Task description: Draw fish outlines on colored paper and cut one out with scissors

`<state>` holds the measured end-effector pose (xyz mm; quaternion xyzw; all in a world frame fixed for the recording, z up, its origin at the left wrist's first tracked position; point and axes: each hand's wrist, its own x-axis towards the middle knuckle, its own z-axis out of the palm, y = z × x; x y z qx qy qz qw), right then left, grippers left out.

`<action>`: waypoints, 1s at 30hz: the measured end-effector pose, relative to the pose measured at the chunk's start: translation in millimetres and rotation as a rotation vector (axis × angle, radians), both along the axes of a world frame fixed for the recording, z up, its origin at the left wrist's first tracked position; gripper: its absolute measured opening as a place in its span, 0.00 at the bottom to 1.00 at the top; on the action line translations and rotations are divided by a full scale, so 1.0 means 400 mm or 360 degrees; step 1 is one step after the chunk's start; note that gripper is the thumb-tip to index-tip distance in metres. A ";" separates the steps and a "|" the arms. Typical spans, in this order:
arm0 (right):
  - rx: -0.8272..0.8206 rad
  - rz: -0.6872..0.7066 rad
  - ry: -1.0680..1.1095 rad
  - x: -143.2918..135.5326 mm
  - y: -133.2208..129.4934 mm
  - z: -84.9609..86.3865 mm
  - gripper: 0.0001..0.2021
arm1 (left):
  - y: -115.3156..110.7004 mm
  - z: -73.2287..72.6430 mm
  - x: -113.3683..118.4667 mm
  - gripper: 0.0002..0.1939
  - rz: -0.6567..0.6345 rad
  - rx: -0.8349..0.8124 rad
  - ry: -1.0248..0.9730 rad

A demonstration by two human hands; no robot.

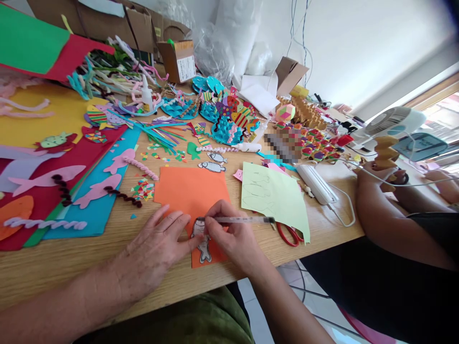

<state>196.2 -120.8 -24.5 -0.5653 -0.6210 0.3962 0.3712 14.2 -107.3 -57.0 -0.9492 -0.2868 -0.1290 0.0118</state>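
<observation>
On the wooden table in front of me lies a sheet of orange paper (pixel 190 188). A white fish cutout with dark outlines (pixel 203 248) rests on its near part. My left hand (pixel 161 243) lies flat with fingers spread over the orange sheet, its thumb reaching the cutout's edge. My right hand (pixel 227 229) pinches a slim clear pen (pixel 247 220), its dark-capped end pointing right. The pen's tip is hidden by my fingers at the cutout's upper part. Two more fish cutouts (pixel 212 166) sit just beyond the orange sheet.
Right of the orange sheet, pale green paper (pixel 274 193) with drawn fish outlines partly covers red-handled scissors (pixel 289 235). Pink fish shapes (pixel 96 188) and coloured sheets (pixel 82 224) lie left. A glue bottle (pixel 146 98) stands behind. A co-worker's arm (pixel 380 200) is at right, near a white fan (pixel 389 124).
</observation>
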 end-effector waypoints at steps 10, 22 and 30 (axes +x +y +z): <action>0.0256 -0.0107 -0.0473 0.008 -0.018 -0.016 0.03 | 0.023 0.019 -0.001 0.19 -0.0163 0.0070 -0.0014; 0.0253 -0.0306 -0.0013 0.043 -0.063 0.016 0.04 | 0.143 0.069 0.030 0.15 -0.0662 -0.0836 -0.0031; 0.0044 -0.0030 0.0133 0.007 -0.081 0.009 0.04 | 0.169 0.080 0.054 0.15 -0.0687 -0.0957 0.0002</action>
